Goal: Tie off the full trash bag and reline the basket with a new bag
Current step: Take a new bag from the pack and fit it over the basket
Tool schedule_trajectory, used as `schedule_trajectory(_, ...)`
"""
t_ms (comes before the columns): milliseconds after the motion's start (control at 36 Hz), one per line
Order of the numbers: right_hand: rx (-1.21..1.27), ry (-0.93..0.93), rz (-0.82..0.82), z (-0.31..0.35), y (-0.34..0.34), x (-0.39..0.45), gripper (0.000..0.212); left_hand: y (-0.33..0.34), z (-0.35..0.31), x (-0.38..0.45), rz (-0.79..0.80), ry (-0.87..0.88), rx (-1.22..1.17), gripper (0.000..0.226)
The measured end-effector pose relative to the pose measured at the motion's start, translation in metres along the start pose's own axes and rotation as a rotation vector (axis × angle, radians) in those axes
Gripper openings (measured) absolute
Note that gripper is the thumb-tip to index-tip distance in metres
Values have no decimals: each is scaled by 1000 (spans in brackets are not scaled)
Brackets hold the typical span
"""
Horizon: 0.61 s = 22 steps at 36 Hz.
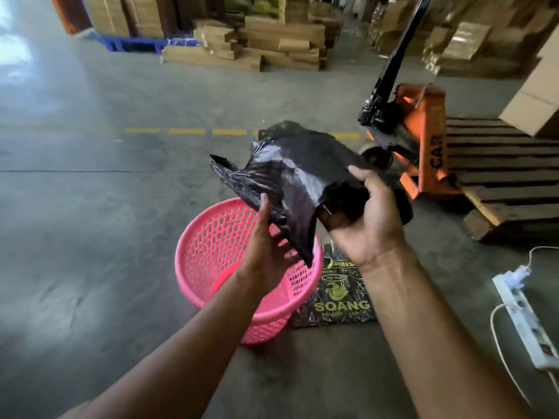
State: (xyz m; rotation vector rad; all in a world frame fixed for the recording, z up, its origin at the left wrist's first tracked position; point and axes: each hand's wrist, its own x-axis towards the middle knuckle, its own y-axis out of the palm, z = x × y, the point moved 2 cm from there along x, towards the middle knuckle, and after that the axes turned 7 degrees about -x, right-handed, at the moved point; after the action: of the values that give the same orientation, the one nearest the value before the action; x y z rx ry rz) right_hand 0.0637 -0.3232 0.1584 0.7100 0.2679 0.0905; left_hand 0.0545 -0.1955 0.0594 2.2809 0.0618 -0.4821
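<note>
Two bare forearms are reaching out from the bottom edge, and between them both hands are holding a black trash bag [305,164] up in the air above the floor [90,222]. Behind it, stacks of cardboard boxes [272,40] are filling the far side of the room. On the right, an orange pallet jack [426,137] is standing against a wooden pallet [508,173]. Below the bag, a pink basket [211,261] is sitting on the floor with nothing lining its perforated wall. Just beside it on the right, a flat black printed bag [335,294] with yellow lettering is lying on the floor, touching the basket's base. The right hand [369,225] is curling around the thick, bunched end of the trash bag, its grip closed on the plastic. The left hand [266,237] is pinching the loose, crinkled corner hanging down over the basket's rim, its grip also closed on the bag. A white power strip [526,322] is lying at the far right.
</note>
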Motion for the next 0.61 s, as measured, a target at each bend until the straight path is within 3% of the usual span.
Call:
schedule_trajectory(83,-212,163,-63,-33,-20,-11,13,-21,-20,2,-116,179,-11,32)
schedule_trajectory(167,-398,285,-195,-53,-56,-19,19,-61,-41,-6,-256,344,220,31)
schedule_trajectory(222,-355,318,-339,-57,-86,-17,21,-88,-53,-16,-335,365,440,24)
schedule_trajectory(306,-353,302,-460,-58,-126,-1,30,-117,-67,-26,-324,323,618,32)
schedule_trajectory(361,-419,296,-448,-56,-138,12,42,-132,-74,-28,-374,341,726,30)
schedule_trajectory(444,-635,275,-471,-53,-142,29,78,-145,-82,-32,-420,342,820,22)
schedule_trajectory(528,-943,158,-482,-43,-137,48,73,-152,-92,-35,-431,319,1009,16)
schedule_trajectory(611,-1268,129,-333,-40,-124,68,54,-155,-101,-37,-432,296,1263,22)
